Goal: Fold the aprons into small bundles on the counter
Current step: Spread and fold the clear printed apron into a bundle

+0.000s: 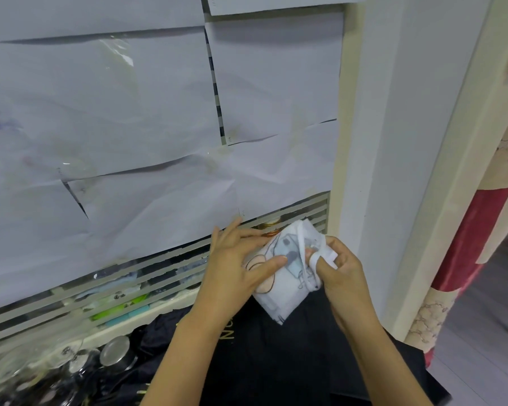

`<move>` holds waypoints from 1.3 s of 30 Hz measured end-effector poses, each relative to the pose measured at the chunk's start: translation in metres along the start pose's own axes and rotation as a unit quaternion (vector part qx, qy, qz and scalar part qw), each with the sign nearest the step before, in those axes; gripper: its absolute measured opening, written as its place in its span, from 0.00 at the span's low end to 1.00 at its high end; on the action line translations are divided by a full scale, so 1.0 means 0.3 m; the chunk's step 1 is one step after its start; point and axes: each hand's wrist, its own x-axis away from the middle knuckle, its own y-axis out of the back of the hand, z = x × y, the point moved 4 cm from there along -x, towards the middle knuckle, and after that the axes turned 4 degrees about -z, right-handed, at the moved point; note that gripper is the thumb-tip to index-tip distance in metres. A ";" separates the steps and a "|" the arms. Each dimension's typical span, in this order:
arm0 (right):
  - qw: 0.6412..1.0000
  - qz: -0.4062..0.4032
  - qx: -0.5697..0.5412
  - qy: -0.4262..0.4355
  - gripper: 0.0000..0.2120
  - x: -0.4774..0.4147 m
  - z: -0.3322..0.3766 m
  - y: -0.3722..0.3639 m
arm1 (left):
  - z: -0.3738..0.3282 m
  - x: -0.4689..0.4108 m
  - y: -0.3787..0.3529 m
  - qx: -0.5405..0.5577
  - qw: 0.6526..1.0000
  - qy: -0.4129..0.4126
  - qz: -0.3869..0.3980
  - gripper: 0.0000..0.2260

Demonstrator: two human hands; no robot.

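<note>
White cotton-ish stuff with a cartoon print, that's the white apron [279, 291], already down to a small squarish bundle and held at the far right of the scene, just over a dark apron [276, 361] that's spread flat and covers the table. I can't tell if the bundle's lower corner rests on the dark cloth or hangs just above it. Only the head view to go on. What I'd worry about: the strap [300, 244] looks to be mid-wrap, so if the tension drops, or the thumb pinning the folds lifts too soon, the layers could spring open and the bundle goes floppy. The loop snagging on a finger is another way it could come undone, I reckon. Some glass jars [115, 353] also sit at the near left edge, so a big elbow swing could knock them. Hand pose: the left hand [235, 265] reaches in from the left, thumb laid across the printed face and fingers stretched along the far side, its grip pinching the bundle. The right hand [340, 271] comes from the right with curled fingers, grip closed on the strap, which loops round one fingertip.
</note>
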 end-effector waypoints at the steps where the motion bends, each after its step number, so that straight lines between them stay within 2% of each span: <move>1: 1.000 0.006 0.009 -0.004 0.04 0.003 -0.004 -0.004 | -0.008 0.003 -0.003 0.017 1.000 0.001 0.013 0.16; 4: 0.999 0.038 0.024 -0.015 0.09 0.019 -0.015 -0.017 | -0.030 0.015 -0.034 0.048 0.994 0.027 0.094 0.21; 11: 0.987 0.110 0.109 -0.040 0.09 0.030 -0.017 -0.009 | -0.003 0.011 -0.019 -0.024 0.984 -0.021 0.173 0.16; 14: 0.982 0.137 0.111 -0.063 0.11 0.043 -0.021 -0.030 | 0.007 0.005 -0.001 -0.010 0.982 -0.008 0.188 0.14; 16: 0.981 0.165 0.067 -0.073 0.15 0.042 -0.010 -0.042 | 0.018 0.002 0.009 0.039 0.982 0.025 0.181 0.14; 19: 0.985 0.155 0.013 -0.071 0.14 0.026 0.021 -0.035 | 0.015 0.010 0.002 0.064 0.983 0.037 0.167 0.13; 22: 0.980 0.172 0.065 -0.073 0.15 0.018 0.023 -0.020 | 0.019 0.015 -0.019 0.042 0.979 0.036 0.198 0.11; 24: 0.975 0.179 0.108 -0.079 0.14 0.013 0.012 -0.017 | 0.032 0.019 -0.037 0.009 0.975 0.031 0.220 0.03; 25: 0.973 0.176 0.121 -0.085 0.13 0.010 0.003 -0.018 | 0.036 0.020 -0.048 -0.021 0.973 0.019 0.228 0.03; 27: 0.967 0.174 0.167 -0.075 0.11 0.004 -0.016 -0.029 | 0.032 0.020 -0.071 -0.072 0.969 -0.011 0.237 0.11; 30: 0.954 0.192 0.223 -0.065 0.12 -0.002 -0.036 -0.038 | 0.005 0.005 -0.084 -0.106 0.960 -0.039 0.255 0.11; 32: 0.950 0.207 0.219 -0.077 0.12 -0.011 -0.038 -0.024 | -0.003 0.001 -0.083 -0.083 0.959 -0.015 0.270 0.14; 34: 0.948 0.226 0.208 -0.082 0.12 -0.013 -0.031 -0.014 | -0.007 0.001 -0.082 -0.028 0.961 0.000 0.273 0.24; 36: 0.950 0.240 0.176 -0.092 0.11 -0.012 -0.031 -0.012 | -0.027 0.000 -0.077 -0.017 0.963 -0.035 0.266 0.31; 39: 0.957 0.233 0.140 -0.104 0.17 -0.018 -0.031 -0.010 | -0.056 -0.004 -0.065 0.009 0.966 -0.077 0.246 0.28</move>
